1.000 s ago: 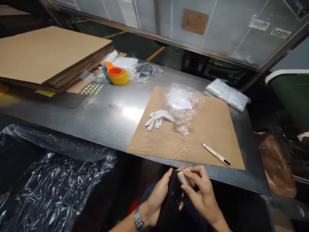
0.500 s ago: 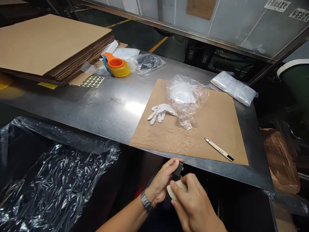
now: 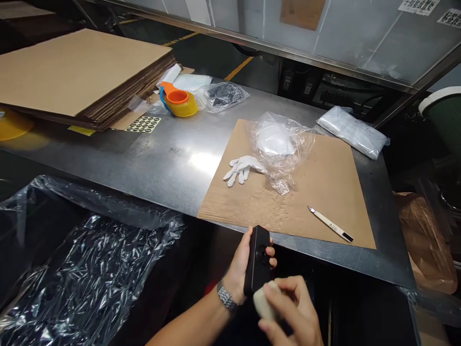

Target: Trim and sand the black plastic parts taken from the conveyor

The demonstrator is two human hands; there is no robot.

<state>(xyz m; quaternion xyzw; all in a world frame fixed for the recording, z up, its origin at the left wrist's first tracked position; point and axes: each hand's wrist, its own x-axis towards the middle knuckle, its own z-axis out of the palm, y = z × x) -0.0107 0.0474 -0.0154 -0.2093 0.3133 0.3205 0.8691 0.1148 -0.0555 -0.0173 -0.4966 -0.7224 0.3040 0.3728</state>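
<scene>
My left hand (image 3: 239, 264), with a metal watch on the wrist, is wrapped round a black rectangular plastic part (image 3: 257, 276) that has a round recess in its face. Pinched in my right hand (image 3: 295, 312) is an off-white cloth pad (image 3: 265, 302), close by the lower end of the black part; whether they touch I cannot tell. Beyond my hands, a cardboard sheet (image 3: 230, 206) lies on the metal table. On it are a white glove (image 3: 243, 168), a crumpled clear plastic bag (image 3: 281, 144) with something white inside, and a pale-handled knife (image 3: 329, 223) marked A26.
A stack of cardboard sheets (image 3: 86, 67) fills the table's (image 3: 173, 168) far left. Near it sit an orange-and-yellow tape dispenser (image 3: 185, 103) and a sticker sheet (image 3: 144, 124). A wrapped white packet (image 3: 353, 130) lies at the back right. Black plastic film (image 3: 82, 274) lines a container at lower left.
The black part has turned in my left hand, so its broad face with the recess now shows. My right hand and the pad have moved slightly down, toward the part's lower end.
</scene>
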